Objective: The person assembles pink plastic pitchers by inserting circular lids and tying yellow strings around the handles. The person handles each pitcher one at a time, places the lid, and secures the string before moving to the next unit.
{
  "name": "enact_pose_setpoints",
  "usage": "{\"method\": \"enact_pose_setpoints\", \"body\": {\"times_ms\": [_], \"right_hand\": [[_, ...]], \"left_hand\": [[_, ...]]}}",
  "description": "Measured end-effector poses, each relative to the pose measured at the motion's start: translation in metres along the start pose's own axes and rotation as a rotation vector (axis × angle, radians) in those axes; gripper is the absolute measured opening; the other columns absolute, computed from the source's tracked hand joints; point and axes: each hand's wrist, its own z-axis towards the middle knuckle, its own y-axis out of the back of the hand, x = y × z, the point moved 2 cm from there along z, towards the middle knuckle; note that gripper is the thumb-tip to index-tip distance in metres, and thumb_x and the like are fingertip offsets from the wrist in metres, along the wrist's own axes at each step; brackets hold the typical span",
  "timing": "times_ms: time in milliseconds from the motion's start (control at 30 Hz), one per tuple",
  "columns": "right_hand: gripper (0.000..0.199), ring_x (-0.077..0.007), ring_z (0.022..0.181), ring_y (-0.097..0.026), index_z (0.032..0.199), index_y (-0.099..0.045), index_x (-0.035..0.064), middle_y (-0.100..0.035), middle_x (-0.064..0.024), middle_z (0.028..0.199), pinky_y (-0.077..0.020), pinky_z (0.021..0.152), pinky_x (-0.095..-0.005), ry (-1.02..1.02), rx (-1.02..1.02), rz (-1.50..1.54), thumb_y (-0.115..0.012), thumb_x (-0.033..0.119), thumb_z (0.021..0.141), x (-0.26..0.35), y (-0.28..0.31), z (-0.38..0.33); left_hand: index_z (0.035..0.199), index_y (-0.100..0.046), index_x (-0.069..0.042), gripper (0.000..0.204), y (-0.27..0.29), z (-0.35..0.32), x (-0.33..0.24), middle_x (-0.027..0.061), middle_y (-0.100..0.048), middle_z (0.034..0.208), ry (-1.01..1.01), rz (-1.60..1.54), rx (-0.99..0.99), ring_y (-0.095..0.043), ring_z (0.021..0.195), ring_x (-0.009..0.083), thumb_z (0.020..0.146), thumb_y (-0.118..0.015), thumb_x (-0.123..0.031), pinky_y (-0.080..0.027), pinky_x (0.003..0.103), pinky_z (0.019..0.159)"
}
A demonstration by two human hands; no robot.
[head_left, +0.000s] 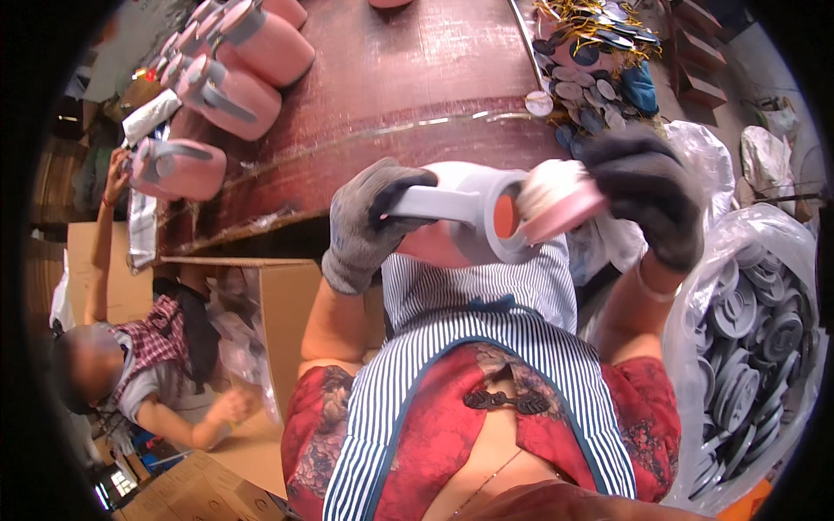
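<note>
Light is fairly bright and soft, laying a pale sheen on the table toward its far edge and glinting off a strip short of its near edge, beneath which shadow pools. The right grip blurs. Fisheye distortion bows the table's edges; black vignetting swallows the corners.

You wear grey-and-black gloves, blue-white striped apron, red floral top, black knotted fastening at 5 o'clock.
</note>
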Motion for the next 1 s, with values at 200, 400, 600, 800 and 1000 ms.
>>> {"method": "enact_pose_setpoints", "body": {"times_ms": [200,400,600,800,1000], "right_hand": [[0.026,-0.03,0.1,-0.069,0.108,-0.07,0.0026,-0.068,-0.0142,0.114,-0.0556,0.083,-0.0364,0.223,0.567,0.339,-0.072,0.009,0.083,0.011,-0.073,0.063],[0.023,-0.0303,0.103,-0.069,0.105,-0.074,0.0035,-0.071,-0.0157,0.108,-0.0539,0.088,-0.0379,0.005,0.509,0.406,-0.067,0.019,0.089,0.005,-0.106,0.033],[0.054,-0.0346,0.124,-0.057,0.134,-0.06,0.0049,-0.054,-0.0192,0.139,-0.0482,0.1,-0.0402,0.224,0.361,0.04,-0.072,0.03,0.088,0.01,-0.115,0.035],[0.083,-0.0468,0.134,-0.045,0.141,-0.054,0.0028,-0.045,-0.0284,0.146,-0.0323,0.113,-0.0532,0.195,0.516,-0.109,-0.065,0.058,0.08,0.012,-0.124,0.004],[0.058,-0.0372,0.142,-0.039,0.149,-0.04,-0.0004,-0.039,-0.0226,0.154,-0.0311,0.116,-0.0399,-0.511,-0.024,-0.013,-0.055,0.023,0.098,-0.015,-0.153,-0.029]], "left_hand": [[0.11,-0.069,-0.005,0.037,-0.01,-0.048,0.006,0.0095,-0.072,0.1,0.243,-0.351,0.105,-0.069,0.092,0.0195,0.074,-0.079,-0.012,-0.053,0.033,0.084],[0.11,-0.068,-0.002,0.035,-0.021,-0.067,0.028,0.0063,-0.071,0.1,0.314,-0.651,0.261,-0.065,0.095,0.0137,0.075,-0.071,-0.002,-0.052,0.031,0.088],[0.114,-0.065,-0.001,0.034,-0.019,-0.065,0.035,0.0032,-0.069,0.103,0.342,-0.75,0.236,-0.062,0.098,0.0111,0.081,-0.074,-0.004,-0.049,0.028,0.092],[0.111,-0.065,-0.002,0.035,-0.012,-0.076,0.046,0.005,-0.069,0.104,0.397,-0.741,0.076,-0.063,0.098,0.0141,0.078,-0.074,-0.005,-0.049,0.03,0.092],[0.109,-0.068,-0.005,0.04,-0.037,-0.084,-0.016,0.01,-0.071,0.092,0.366,-0.059,-0.242,-0.069,0.086,0.015,0.07,-0.074,-0.004,-0.054,0.029,0.078]]}}
